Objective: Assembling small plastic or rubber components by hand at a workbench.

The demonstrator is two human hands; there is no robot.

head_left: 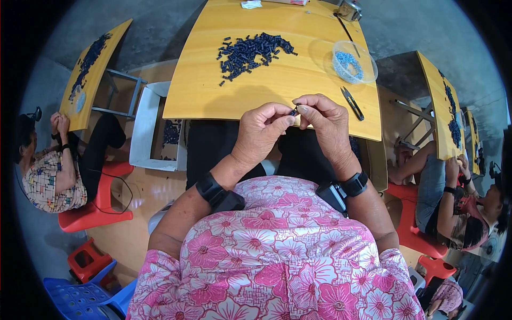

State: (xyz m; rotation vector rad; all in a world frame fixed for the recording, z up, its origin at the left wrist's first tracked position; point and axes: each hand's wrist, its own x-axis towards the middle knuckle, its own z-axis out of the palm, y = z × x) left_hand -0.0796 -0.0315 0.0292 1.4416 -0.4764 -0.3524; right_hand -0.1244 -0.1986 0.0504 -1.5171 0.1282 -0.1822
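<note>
Both hands meet just above the near edge of the yellow table (197, 90). My left hand (261, 130) pinches a small black cylindrical piece (293, 112) between thumb and forefinger. My right hand (326, 125) is closed in a pinch at the same piece, on a thin dark bit at its top; its exact shape is too small to tell. Farther off on the table lies a loose pile of similar short black pieces (250, 56). A clear round bowl (369, 72) with light-blue small parts (346, 65) stands at the right. Black-handled thread snips (353, 104) lie nearer my right hand.
A white carton (140, 130) stands on the floor left of my legs, dark pieces inside. A metal pot (349, 10) and a thin dark rod (345, 28) are at the far right. People sit at yellow tables on both sides, on red stools (106, 197). A blue chair (80, 296) is lower left.
</note>
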